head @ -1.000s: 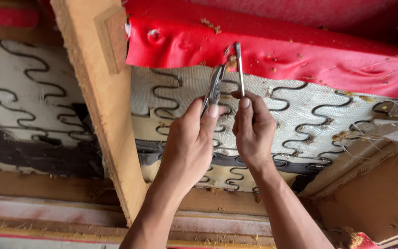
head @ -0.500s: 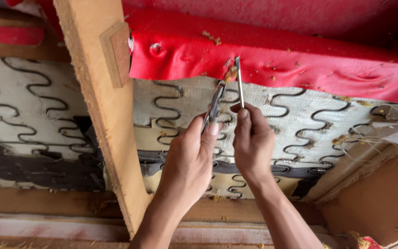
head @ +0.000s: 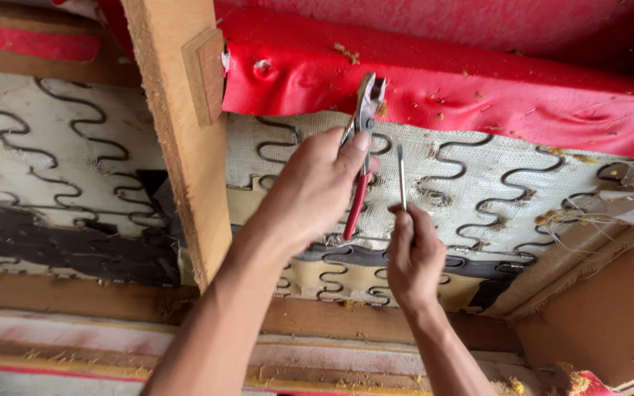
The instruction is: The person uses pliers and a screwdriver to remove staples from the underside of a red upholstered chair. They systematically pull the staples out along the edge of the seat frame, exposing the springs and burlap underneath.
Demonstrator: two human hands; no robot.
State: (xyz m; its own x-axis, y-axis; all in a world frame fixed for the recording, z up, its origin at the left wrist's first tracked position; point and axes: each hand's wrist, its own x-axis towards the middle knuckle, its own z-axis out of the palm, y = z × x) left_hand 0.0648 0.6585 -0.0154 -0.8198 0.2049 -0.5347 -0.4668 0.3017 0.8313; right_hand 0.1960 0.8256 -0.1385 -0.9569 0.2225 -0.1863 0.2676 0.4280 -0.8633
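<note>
My left hand (head: 310, 194) grips red-handled pliers (head: 362, 139), whose metal jaws press against the lower edge of the red upholstery cover (head: 434, 81). Lower and to the right, my right hand (head: 414, 257) holds a thin metal screwdriver (head: 401, 176) with its shaft pointing up, its tip apart from the red cover. Both tools hang over pale burlap crossed by dark zigzag springs (head: 471, 183).
A wooden frame beam (head: 177, 139) with a small wood block runs down the left of my hands. More springs and burlap (head: 45, 161) lie left of it. A wooden rail (head: 75, 293) crosses below. Frayed fabric and loose stuffing (head: 574, 220) sit at the right.
The left hand has pushed the pliers up to the red cover's edge. The right hand has dropped lower with the screwdriver, away from the edge.
</note>
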